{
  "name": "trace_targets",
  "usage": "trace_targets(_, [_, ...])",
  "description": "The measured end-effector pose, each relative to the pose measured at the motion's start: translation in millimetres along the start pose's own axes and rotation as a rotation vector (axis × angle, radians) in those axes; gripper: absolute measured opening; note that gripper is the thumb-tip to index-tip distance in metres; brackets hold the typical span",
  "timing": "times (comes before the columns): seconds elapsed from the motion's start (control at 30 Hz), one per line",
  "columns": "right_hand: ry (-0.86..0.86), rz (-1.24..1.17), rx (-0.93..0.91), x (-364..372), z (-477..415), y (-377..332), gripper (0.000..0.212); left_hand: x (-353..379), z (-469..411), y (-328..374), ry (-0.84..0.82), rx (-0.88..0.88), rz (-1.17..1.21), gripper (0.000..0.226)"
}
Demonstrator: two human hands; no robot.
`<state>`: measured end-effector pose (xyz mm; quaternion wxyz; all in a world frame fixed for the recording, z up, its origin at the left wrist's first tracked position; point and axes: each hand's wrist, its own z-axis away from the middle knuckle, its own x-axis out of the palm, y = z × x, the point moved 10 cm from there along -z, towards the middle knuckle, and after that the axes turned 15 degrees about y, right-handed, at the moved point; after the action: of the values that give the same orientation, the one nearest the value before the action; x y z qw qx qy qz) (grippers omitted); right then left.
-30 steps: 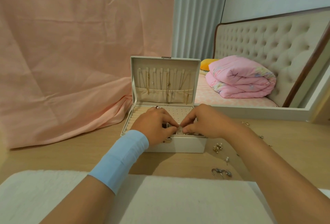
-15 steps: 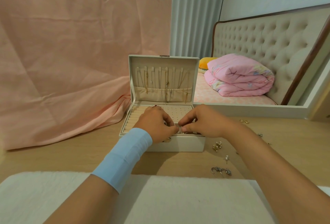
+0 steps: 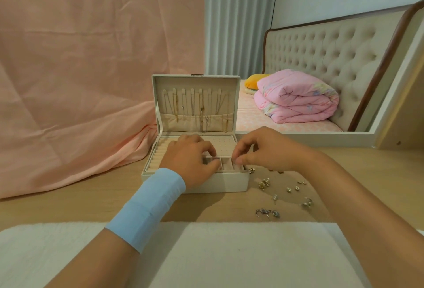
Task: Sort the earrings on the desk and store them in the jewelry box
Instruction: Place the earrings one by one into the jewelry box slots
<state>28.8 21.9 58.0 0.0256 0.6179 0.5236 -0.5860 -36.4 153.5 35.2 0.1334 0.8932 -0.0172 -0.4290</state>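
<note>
The jewelry box (image 3: 229, 182) stands open on the desk (image 3: 68, 205) and we take it as our landmark. Its lid (image 3: 232, 94) stands upright at the back, with thin chains (image 3: 202, 113) hanging inside it. In the tray we see ring rolls (image 3: 158, 152) along the left side and a dotted earring panel (image 3: 222, 144) at the back right.

Loose earrings (image 3: 263, 184) lie scattered on the desk just right of the box, and a silver pair (image 3: 267, 213) lies right of its front corner, nearer to us.

Our left hand (image 3: 190, 161) rests over the box's small front compartments. Its fingers are curled down onto the dividers, and we cannot tell whether they hold anything. Our right hand (image 3: 263, 150) hovers over the box's front right corner, thumb and fingertips (image 3: 238, 161) drawn together as in a pinch. Whatever may be between them is too small for us to make out. A pale blue band (image 3: 149, 207) wraps the left wrist.

In front of the box lies a white cloth (image 3: 229, 253). Left of and behind the box hangs a creased pink sheet (image 3: 80, 81). Behind it is a grey curtain (image 3: 238, 23), and behind it to the right are a folded pink quilt (image 3: 298, 99) and a tufted headboard (image 3: 321, 53).
</note>
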Motion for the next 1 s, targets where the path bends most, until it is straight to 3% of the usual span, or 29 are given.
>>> trace_targets(0.1, [-0.171,0.137,0.001,-2,26,10,0.01,-10,4,41,0.054,0.15,0.114,0.018])
trace_targets(0.27, [-0.335,0.362,0.148,9,57,53,0.017,25,35,99,-0.232,0.26,0.143,0.015])
trace_targets(0.43, [-0.381,0.467,0.203,10,69,62,0.024,55,61,114,-0.38,0.315,0.065,0.026])
trace_targets(0.73, [-0.387,0.476,0.162,21,71,58,0.01,59,59,107,-0.388,0.218,0.183,0.009])
trace_targets(0.9, [-0.342,0.373,0.135,16,65,52,0.002,46,48,95,-0.325,0.175,0.256,0.012])
trace_targets(1.0, [-0.249,0.225,0.107,7,53,41,0.01,23,28,79,-0.235,0.091,0.365,0.013])
